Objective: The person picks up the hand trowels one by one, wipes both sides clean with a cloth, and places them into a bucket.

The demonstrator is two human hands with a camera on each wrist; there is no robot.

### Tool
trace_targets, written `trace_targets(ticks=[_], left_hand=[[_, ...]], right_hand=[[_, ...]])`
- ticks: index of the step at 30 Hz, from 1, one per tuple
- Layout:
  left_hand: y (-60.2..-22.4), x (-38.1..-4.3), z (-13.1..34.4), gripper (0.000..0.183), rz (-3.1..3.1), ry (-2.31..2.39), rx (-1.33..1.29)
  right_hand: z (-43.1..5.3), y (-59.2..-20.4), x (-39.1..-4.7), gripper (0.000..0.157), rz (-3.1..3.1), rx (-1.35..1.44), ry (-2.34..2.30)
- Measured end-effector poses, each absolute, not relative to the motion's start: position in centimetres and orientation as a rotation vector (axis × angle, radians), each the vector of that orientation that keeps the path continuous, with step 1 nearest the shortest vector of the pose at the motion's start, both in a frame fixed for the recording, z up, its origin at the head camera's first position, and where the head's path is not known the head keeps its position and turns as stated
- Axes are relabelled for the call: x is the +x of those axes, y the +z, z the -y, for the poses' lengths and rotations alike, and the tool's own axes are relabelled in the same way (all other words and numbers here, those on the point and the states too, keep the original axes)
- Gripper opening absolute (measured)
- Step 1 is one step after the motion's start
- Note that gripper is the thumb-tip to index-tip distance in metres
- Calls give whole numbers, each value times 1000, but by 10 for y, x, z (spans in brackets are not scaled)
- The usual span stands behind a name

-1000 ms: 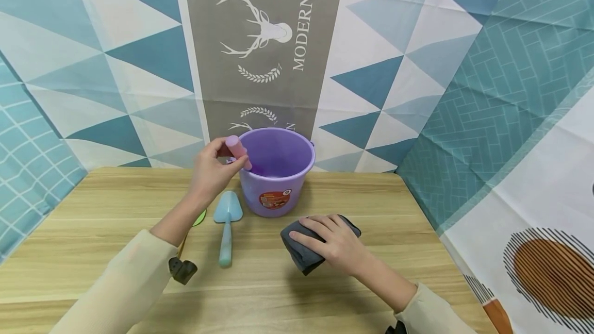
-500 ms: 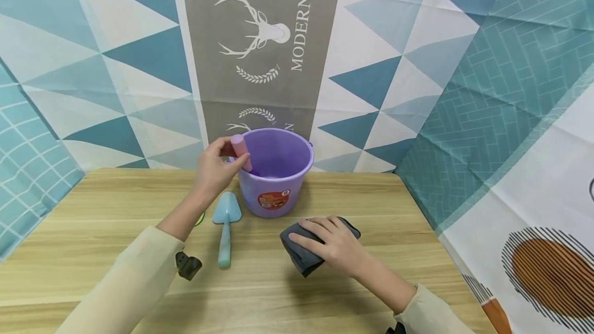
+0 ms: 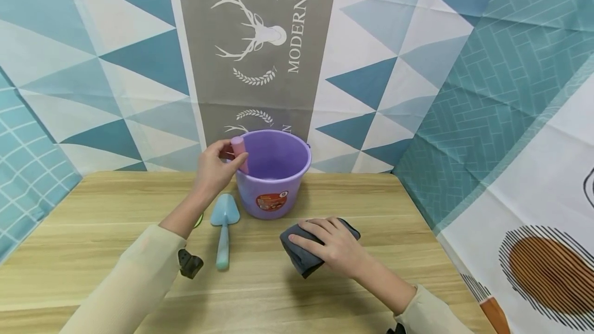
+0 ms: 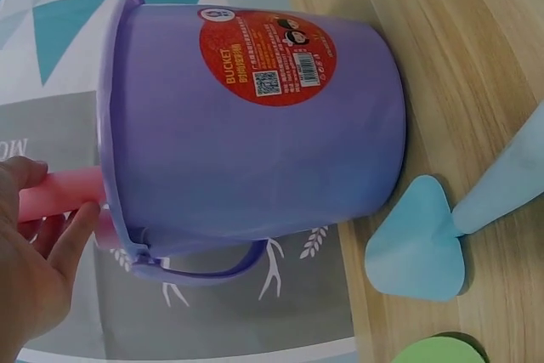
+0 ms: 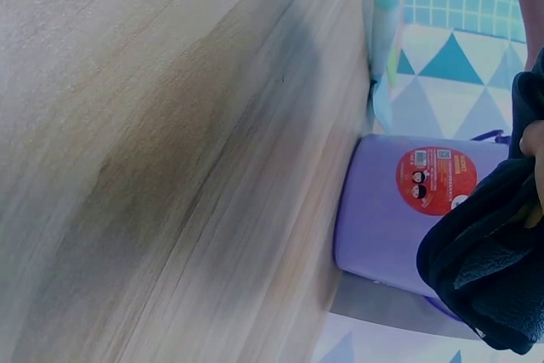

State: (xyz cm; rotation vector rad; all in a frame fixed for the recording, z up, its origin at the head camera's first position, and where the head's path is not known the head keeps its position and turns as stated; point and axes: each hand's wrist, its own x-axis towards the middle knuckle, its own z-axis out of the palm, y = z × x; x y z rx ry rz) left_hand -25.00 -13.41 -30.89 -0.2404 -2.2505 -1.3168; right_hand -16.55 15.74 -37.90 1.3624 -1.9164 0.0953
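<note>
At the left of a purple bucket [image 3: 273,189], my left hand [image 3: 215,169] pinches a pink handle [image 3: 239,153] between thumb and fingers. The handle leans over the rim, its lower end hidden inside the bucket; which tool it belongs to I cannot tell. The left wrist view shows the same pink handle [image 4: 59,193] crossing the rim. My right hand [image 3: 334,246] grips a folded dark grey cloth [image 3: 301,256], held in front of the bucket to the right. In the right wrist view the cloth [image 5: 493,261] overlaps the bucket.
A light blue trowel [image 3: 224,231] lies on the wooden table [image 3: 371,205] left of the bucket. Beside it, a green round tool head [image 4: 438,350] is mostly hidden by my left forearm in the head view. A patterned curtain [image 3: 362,76] stands close behind the table's back edge.
My left hand has shifted slightly right, and the pink handle now stands more upright at the bucket's rim. The right hand and cloth stay put.
</note>
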Motion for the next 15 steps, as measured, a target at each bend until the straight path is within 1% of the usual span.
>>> trace_targets(ticks=[15], left_hand=[[-317,-256,138,36,2327,-1362,-145]], right_hand=[[-157,-381,-167,33,1909,1366,103]])
